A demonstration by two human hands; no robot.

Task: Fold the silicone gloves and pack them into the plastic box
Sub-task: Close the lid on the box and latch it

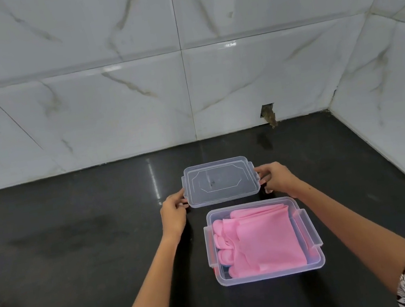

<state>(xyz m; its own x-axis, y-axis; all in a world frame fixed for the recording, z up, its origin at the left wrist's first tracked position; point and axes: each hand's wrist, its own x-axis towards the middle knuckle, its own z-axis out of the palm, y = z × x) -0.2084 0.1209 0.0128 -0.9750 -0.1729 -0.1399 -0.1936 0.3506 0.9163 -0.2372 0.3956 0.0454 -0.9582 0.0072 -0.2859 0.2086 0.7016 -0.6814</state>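
**Bringing the lid to the box**

My left hand (172, 211) and right hand (277, 179) each pinch one short end of the clear lid (220, 181), fingers curled round its edge by the side tabs. The lid sits flat on the dark tabletop (77, 237), between my two sets of fingers and just beyond the box (269, 273).

The pink gloves (259, 243) are already folded and lying inside the box, just this side of my fingers, nearer my body. So the packing looks done, and I judge the lid is the step in hand.

To do it well I should keep my grip even on both ends, lift the lid level, and bring it back over the box so its corners line up. The hinged clips (308, 227) on the box stand outward; I want them clear before pressing down. No glove edge should get caught under the rim.
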